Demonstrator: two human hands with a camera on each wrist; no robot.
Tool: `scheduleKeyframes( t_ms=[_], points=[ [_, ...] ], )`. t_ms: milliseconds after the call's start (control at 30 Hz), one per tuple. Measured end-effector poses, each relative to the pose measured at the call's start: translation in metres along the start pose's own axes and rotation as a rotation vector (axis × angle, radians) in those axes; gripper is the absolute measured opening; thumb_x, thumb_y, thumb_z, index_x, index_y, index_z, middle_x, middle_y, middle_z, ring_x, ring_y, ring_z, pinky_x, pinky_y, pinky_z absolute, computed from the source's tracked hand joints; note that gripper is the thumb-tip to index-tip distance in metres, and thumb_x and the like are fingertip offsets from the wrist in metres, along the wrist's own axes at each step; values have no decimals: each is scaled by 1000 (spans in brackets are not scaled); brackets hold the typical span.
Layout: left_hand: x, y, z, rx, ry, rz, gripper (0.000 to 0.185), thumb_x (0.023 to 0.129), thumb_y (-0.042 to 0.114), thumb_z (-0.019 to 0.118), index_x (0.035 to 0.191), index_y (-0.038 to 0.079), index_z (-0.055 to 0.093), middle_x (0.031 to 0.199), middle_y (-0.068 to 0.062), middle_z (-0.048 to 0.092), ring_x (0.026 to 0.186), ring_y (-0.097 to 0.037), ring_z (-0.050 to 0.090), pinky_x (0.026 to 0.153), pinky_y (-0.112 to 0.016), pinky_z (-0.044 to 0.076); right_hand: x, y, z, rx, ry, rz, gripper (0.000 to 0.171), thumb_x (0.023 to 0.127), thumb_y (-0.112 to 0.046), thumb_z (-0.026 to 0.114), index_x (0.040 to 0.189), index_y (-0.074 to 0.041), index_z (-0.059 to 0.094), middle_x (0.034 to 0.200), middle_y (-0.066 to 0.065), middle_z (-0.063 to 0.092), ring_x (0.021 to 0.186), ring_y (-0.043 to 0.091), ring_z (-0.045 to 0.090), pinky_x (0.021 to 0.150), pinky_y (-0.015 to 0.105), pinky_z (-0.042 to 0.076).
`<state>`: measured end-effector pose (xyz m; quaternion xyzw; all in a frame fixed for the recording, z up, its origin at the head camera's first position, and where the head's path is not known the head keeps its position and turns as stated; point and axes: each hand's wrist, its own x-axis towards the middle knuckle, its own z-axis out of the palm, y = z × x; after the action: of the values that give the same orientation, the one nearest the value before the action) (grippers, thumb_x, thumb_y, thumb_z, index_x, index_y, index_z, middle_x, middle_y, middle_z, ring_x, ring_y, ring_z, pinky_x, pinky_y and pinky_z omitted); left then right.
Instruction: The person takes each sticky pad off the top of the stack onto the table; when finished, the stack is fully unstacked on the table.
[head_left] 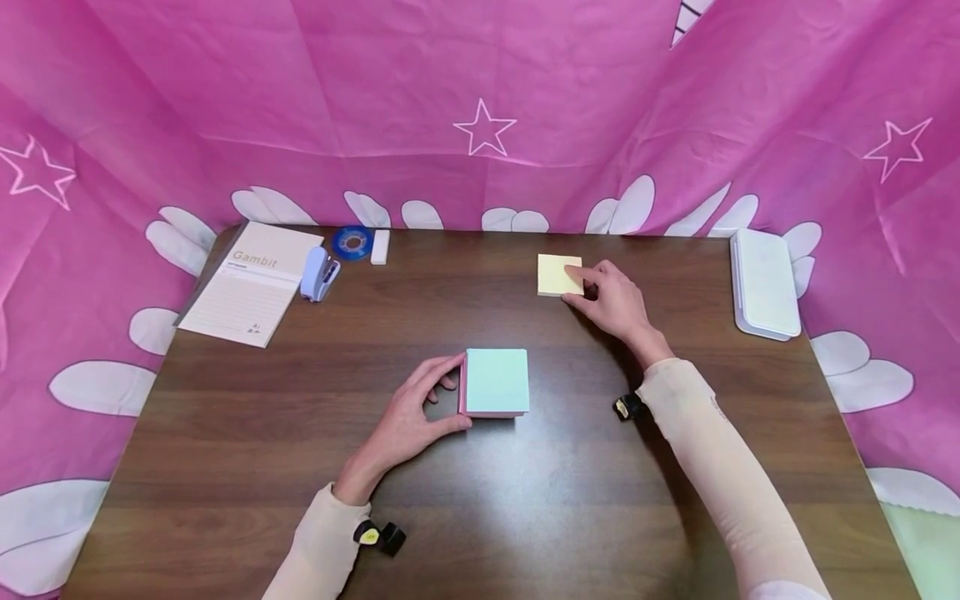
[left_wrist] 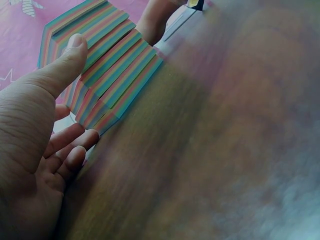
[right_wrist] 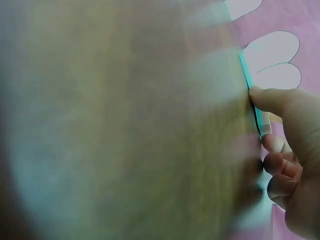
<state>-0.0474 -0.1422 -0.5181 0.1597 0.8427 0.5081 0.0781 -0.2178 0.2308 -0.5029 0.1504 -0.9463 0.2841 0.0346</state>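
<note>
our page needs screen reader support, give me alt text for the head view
A person's left hand holds a mint-topped stack on a table; the right hand grips a yellow pad farther back. A notebook and stapler sit far left, a white case far right.

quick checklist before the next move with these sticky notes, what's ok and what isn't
1. Left hand on the teal-topped sticky note stack: ok, thumb at its near side, index finger at the far left corner.
2. Right hand on the yellow sticky note pad: ok, thumb at the near edge, index finger over the top.
3. Yellow pad apart from the stack: ok, it sits farther away and to the right.
4. Stack squared up: not ok, layers look stepped in the left wrist view.
5. Yellow pad lifted: cannot tell.
6. Stapler out of the way: ok, far left beside the notebook.
</note>
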Motion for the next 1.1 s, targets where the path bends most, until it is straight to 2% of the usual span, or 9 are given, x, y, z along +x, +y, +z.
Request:
scheduleKeyframes(
  t_ms=[300,600,700,733,800,933,1000,1100],
  points=[
    [0,-1,0,-5,-4,10,90,90,30,96,168,31,50,154,4,54,117,-18,55,93,-32,45,22,0,4,-19,-1,76,57,101,-34,84,152,-13,70,112,18,63,98,37,60,83,57,51],
    [1,-2,1,3,-6,2,91,91,33,96,168,32,49,155,4,54,119,-18,55,94,-33,46,22,1,3,-2,-5,79,61,101,-31,84,156,-14,65,113,18,63,100,37,59,83,58,51],
    [0,-2,1,1,-10,3,91,91,33,96,169,31,49,156,4,54,120,-18,55,95,-33,46,17,-2,0,16,-10,70,64,102,-31,82,160,-15,61,112,17,61,100,36,57,83,57,49],
    [0,-2,1,0,-13,3,91,91,33,95,169,31,48,156,4,53,120,-18,55,95,-33,46,15,0,0,43,2,56,66,101,-36,82,161,-17,61,110,14,61,98,33,57,81,53,50],
    [0,-2,1,-1,-15,0,91,91,34,95,169,32,48,156,4,53,119,-18,55,95,-33,46,9,-6,-4,63,26,36,64,101,-34,82,159,-16,61,107,13,61,95,31,58,79,51,48],
    [0,-2,0,-1,-8,-4,91,90,33,96,169,31,49,155,3,54,117,-19,54,94,-34,45,-6,-28,-13,113,82,-35,52,102,-29,83,150,-12,70,98,10,66,86,27,63,76,45,49],
    [0,-1,0,3,-6,-4,91,90,32,96,168,31,49,155,3,54,116,-19,54,93,-34,45,-17,-44,-19,119,97,-66,46,102,-21,83,145,-7,73,93,11,68,83,27,65,76,45,50],
    [1,-1,0,7,-7,-2,91,90,33,96,168,31,49,155,4,54,116,-19,54,93,-34,46,-34,-60,-21,165,117,-126,41,101,-15,84,140,-6,76,87,8,68,76,22,64,72,39,50]
  ],
)
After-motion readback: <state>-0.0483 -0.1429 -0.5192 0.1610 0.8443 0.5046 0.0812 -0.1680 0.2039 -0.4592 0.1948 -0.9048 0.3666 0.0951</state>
